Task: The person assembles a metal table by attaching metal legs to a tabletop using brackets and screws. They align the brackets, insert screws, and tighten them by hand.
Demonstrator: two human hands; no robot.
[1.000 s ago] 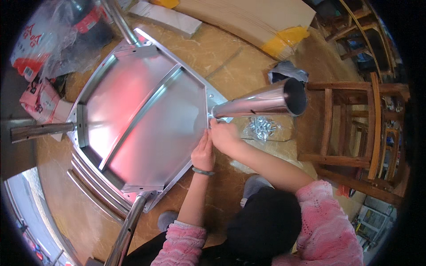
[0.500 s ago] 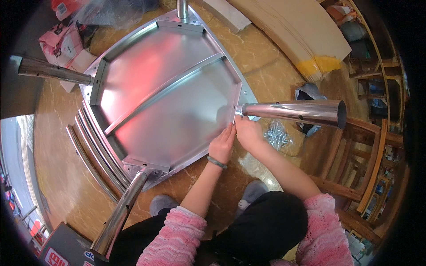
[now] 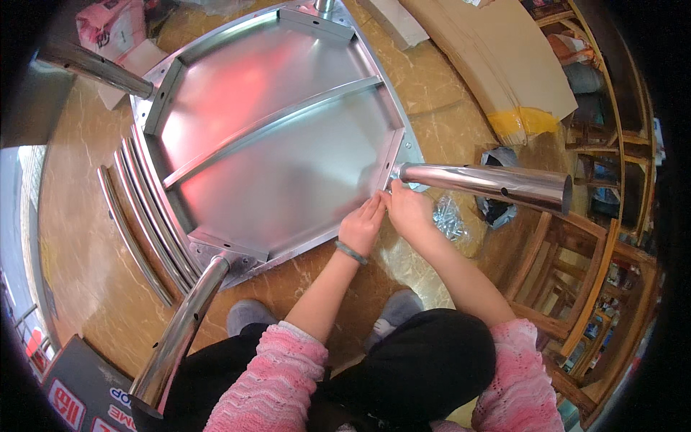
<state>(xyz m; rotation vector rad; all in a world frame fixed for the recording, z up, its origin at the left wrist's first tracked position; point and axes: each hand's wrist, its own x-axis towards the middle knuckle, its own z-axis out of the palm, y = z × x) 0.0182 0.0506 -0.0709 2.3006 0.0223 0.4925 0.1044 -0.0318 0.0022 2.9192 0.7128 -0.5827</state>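
The person is crouching over a large, shiny, upturned metal tabletop that is filling the upper middle of the frame, lying on the tan marbled floor. Both hands are meeting at its right-hand corner, where a polished steel tube leg is jutting out toward the right edge of the frame. The left hand, wearing a green bangle at the wrist, is pressing its fingers against the tabletop rim, fingers straight and close together. The right hand is curling around the joint at the foot of that leg; whatever small part it may be pinching is hidden, so I cannot tell what it is gripping.

To my eye, the joint would go best with the leg being held square to its bracket while one hand is steadying the rim, so nothing is binding or cross-threading.

Counting: four tube legs are showing, the right one, one at lower left, one at upper left and a stub at the top. Three curved metal strips are lying left of the tabletop. One clear bag of silvery screws is sitting just right of the hands, below the leg.
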